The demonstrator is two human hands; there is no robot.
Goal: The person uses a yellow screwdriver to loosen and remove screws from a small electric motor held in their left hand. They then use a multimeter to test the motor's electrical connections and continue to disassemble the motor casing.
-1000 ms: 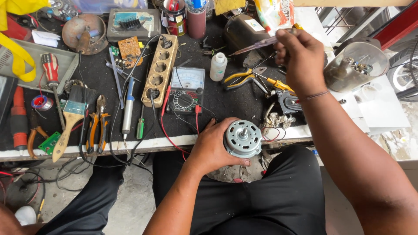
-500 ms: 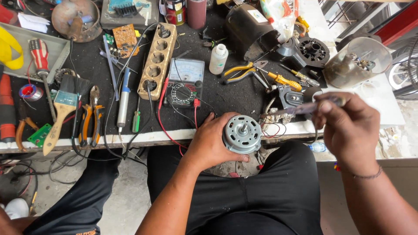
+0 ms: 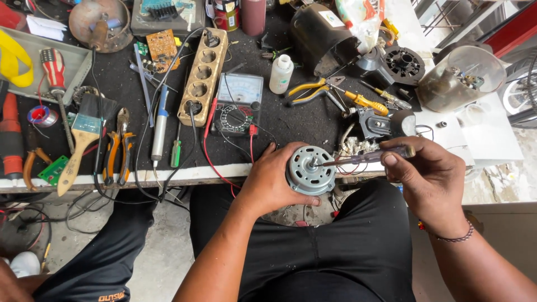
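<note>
Nearest the camera, the person's black-trousered lap sits under the bench edge. Just above it, the left hand (image 3: 268, 182) is wrapped around a round silver-grey metal electric motor (image 3: 311, 170), fingers curled over its rim, holding it at the front edge of the black-topped workbench (image 3: 302, 120) with its face turned up. The right hand (image 3: 430, 179) is closed around a slim screwdriver with a clear handle (image 3: 369, 156), pinched between thumb and fingertips; its tip rests at the motor's centre.

Just behind the motor lies a tangle of red and black wires. Further back sits a grey analogue multimeter (image 3: 239, 103) with a red lead, beside a beige wooden socket strip (image 3: 202, 75). To the right lie yellow-handled pliers (image 3: 314, 89) and a small white plastic bottle (image 3: 281, 72). On the left, a flat wooden-handled paintbrush (image 3: 84, 134) lies next to orange-handled pliers (image 3: 114, 151). At the far edge stands a black cylindrical motor housing (image 3: 321, 36)
</note>
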